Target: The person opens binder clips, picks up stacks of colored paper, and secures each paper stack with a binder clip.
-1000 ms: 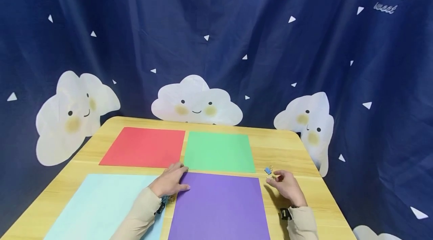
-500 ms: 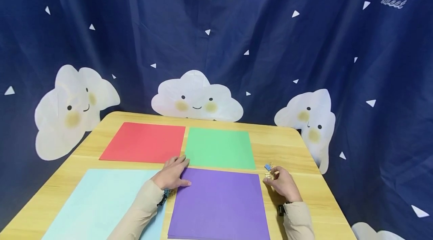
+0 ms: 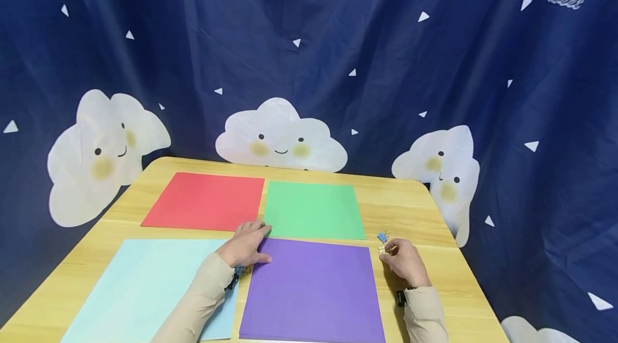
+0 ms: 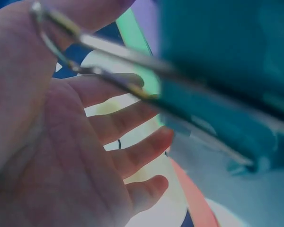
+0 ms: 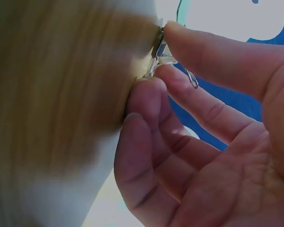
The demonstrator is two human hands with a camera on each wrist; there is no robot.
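My left hand [image 3: 243,246] rests at the upper left corner of the purple paper [image 3: 314,294], fingers spread and nearly straight, thumb on the sheet. By its wrist is a teal binder clip [image 4: 222,61] with metal handles, looming large in the left wrist view; how it is attached is unclear. On the right of the table, my right hand [image 3: 406,263] pinches a small pale binder clip [image 3: 382,250] between thumb and fingers. In the right wrist view that clip [image 5: 161,53] sits at the thumb tip, partly hidden. A blue binder clip [image 3: 382,237] lies just beyond it.
Red paper [image 3: 205,201] and green paper [image 3: 314,209] lie side by side at the back of the wooden table [image 3: 396,209]. Light blue paper [image 3: 140,289] is at front left, partly under the left forearm. A dark blue curtain [image 3: 309,21] hangs behind.
My right hand has closed its thumb and fingers on the pale clip. The left hand stays at the purple corner. The head view has tilted slightly downward.
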